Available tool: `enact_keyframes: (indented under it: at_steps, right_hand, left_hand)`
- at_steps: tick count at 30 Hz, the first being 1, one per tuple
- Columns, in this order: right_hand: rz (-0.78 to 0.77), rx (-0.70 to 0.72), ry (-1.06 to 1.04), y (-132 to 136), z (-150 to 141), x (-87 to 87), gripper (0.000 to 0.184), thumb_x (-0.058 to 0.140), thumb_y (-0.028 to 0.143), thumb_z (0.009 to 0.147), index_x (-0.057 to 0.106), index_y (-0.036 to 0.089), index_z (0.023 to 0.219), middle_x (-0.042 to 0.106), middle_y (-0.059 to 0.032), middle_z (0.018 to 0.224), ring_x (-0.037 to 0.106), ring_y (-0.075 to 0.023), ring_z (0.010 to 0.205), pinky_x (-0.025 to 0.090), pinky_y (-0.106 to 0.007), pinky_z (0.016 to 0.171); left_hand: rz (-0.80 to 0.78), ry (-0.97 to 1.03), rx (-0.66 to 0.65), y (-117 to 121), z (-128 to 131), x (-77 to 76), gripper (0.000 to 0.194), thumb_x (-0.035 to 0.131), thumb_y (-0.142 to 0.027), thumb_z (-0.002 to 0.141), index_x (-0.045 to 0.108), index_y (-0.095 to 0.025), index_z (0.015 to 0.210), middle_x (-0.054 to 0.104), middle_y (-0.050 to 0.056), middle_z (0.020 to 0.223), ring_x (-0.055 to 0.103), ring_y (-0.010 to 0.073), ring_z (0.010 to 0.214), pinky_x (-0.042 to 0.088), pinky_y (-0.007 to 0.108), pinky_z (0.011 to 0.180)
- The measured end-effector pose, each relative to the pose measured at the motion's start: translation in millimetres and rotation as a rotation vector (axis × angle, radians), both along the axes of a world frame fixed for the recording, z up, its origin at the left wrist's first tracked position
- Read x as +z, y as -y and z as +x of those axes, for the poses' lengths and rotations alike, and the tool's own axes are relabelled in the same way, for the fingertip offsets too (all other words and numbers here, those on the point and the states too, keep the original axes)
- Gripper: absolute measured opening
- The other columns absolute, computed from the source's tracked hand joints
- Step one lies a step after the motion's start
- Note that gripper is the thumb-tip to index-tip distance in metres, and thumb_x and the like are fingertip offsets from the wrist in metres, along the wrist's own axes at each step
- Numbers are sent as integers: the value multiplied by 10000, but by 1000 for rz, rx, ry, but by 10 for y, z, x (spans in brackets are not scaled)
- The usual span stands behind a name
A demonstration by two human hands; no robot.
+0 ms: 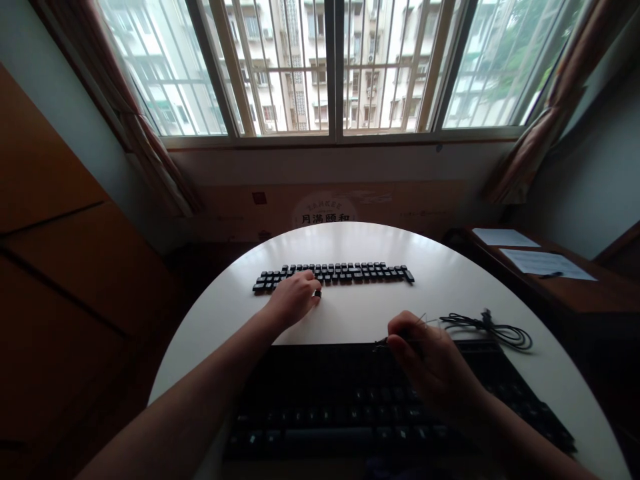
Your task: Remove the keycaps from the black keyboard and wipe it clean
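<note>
My left hand reaches over the table and pinches a small black keycap between its fingers, just in front of a row of loose keycaps. Closed above the keyboard's far edge, my right hand grips what looks like a wire keycap puller; thin wire shows over the knuckles and a dark tip pokes out at the left. Beneath both arms lies a black keyboard. Its nearer rows still carry keys, while the farther part looks dark and bare.
A coiled black cable lies right of the keyboard on the round white table. Papers and a dark pen rest on a brown desk at the right. A barred window is behind, with an orange-brown cabinet at the left.
</note>
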State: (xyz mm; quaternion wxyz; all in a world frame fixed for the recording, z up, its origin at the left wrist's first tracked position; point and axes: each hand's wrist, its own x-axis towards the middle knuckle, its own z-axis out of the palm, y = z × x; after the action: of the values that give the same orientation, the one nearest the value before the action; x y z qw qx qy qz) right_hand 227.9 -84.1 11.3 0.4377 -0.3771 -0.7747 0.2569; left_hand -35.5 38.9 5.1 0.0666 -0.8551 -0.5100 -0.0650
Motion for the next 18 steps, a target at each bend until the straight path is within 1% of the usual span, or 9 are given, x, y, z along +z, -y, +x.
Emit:
enact_keyframes:
  at_steps: [7, 14, 18]
  right_hand:
    - [-7, -3, 17, 2, 0, -20, 189, 468, 338, 1004, 511, 201, 881, 466, 58, 591, 403, -96, 471, 325, -224, 467]
    - [4, -10, 12, 11, 0, 11, 193, 477, 336, 997, 517, 203, 862, 466, 56, 586, 406, -97, 469, 333, -227, 465]
    - [16, -9, -11, 8, -1, 28, 192, 471, 328, 999, 522, 200, 865, 479, 48, 609, 415, -96, 481, 331, -226, 464]
  left_hand:
    - [31, -3, 58, -56, 7, -29, 164, 643, -236, 847, 722, -213, 989, 638, 63, 1022, 621, 228, 962, 503, 285, 735]
    - [8, 36, 69, -99, -59, -37, 205, 619, -305, 867, 724, -217, 1020, 640, 74, 1064, 643, 234, 940, 511, 288, 697]
    - [-8, 46, 67, -110, -90, -35, 210, 596, -300, 881, 738, -223, 1016, 645, 71, 1058, 654, 226, 904, 515, 292, 708]
